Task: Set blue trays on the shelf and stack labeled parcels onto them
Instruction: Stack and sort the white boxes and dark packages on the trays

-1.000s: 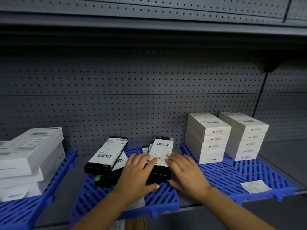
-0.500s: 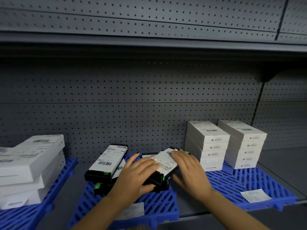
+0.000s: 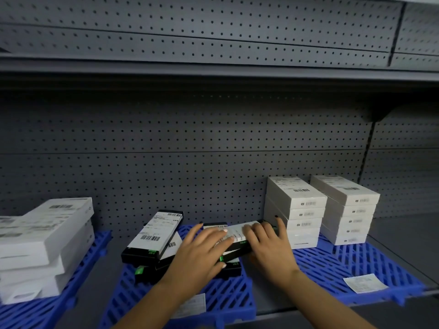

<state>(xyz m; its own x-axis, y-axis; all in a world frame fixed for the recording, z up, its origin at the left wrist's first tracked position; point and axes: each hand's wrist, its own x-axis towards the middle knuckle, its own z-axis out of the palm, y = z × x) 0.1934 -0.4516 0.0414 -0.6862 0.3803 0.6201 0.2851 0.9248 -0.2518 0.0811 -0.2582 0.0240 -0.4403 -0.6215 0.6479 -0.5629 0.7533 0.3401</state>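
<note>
A black labeled parcel [image 3: 234,243] lies atop the right-hand pile on the middle blue tray [image 3: 228,298], and you grip it from both sides: your left hand [image 3: 202,248] curls over its near left end, your right hand [image 3: 268,243] over its right end. A second black pile [image 3: 154,236] leans just beside it on the same tray. White box stacks [image 3: 294,210] occupy the right tray [image 3: 356,260], with further white boxes [image 3: 45,241] on the left tray [image 3: 47,309], all on the grey shelf [image 3: 401,233].
</note>
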